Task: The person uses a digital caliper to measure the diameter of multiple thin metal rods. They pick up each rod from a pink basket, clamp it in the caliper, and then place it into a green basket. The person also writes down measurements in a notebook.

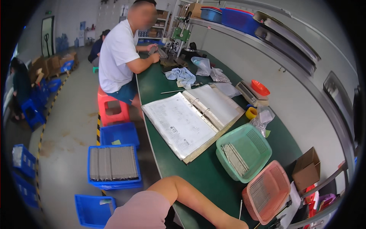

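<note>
My left arm comes in at the lower edge in a pink sleeve, bent at the elbow over the green table (167,160). Of my left hand (234,223), only the part near the wrist shows at the bottom edge; its fingers are cut off. A thin metal rod (240,210) stands up just beside it. Nearby is a pink plastic basket (282,171) holding a row of thin grey strips. Beyond that, a green basket (263,149) contains a small stack of similar pale strips. My right hand is out of view.
An open ring binder (179,126) lies across the table. Past it are a blue cloth (182,77), plastic bags and a scale (249,93). A co-worker (118,57) sits on a red stool (110,108), handling grey parts. Blue crates (89,168) stand on the floor at left.
</note>
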`<state>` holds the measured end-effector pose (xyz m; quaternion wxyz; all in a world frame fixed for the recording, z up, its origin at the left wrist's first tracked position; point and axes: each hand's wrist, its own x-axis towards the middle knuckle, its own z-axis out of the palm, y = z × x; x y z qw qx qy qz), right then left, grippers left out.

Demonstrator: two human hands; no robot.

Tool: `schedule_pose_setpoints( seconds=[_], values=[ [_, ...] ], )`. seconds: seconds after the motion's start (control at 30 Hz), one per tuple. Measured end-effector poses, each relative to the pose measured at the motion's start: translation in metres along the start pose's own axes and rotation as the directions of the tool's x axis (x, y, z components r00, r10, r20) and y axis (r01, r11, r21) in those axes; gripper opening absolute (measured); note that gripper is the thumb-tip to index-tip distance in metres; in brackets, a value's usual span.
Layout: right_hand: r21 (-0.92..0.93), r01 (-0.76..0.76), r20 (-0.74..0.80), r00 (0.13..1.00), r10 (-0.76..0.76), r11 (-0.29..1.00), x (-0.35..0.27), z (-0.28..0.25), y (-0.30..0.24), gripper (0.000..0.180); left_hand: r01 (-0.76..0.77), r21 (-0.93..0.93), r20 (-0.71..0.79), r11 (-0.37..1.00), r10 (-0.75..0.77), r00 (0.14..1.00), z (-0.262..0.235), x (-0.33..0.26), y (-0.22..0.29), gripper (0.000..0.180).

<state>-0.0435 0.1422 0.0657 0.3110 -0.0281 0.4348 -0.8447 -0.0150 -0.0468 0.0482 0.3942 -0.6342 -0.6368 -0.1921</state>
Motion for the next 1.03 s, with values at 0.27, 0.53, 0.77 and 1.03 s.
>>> schedule_pose_setpoints(
  seconds=[0.27, 0.53, 0.77, 1.03],
  values=[
    [0.24, -0.4, 0.504, 0.83, 0.239, 0.884, -0.012, -0.08, 0.019, 0.066, 0.382, -0.015, 0.237, 0.924, -0.368, 0.899, 0.072, -0.045, 0.027, 0.018],
    [0.141, -0.484, 0.424, 0.818, 0.389, 0.864, -0.02, -0.075, 0.029, 0.038, 0.462, 0.065, 0.12, 0.885, -0.466, 0.877, 0.047, -0.039, 0.016, 0.01],
    [0.122, -0.527, 0.455, 0.783, 0.424, 0.841, -0.012, -0.067, 0.022, 0.029, 0.602, -0.113, 0.034, 0.79, -0.603, 0.797, 0.04, -0.042, 0.014, 0.012],
    [0.177, -0.526, 0.421, 0.805, 0.419, 0.832, -0.013, -0.055, 0.024, 0.029, 0.698, -0.234, 0.203, 0.676, -0.669, 0.715, 0.04, -0.057, 0.009, 0.015]
  ],
)
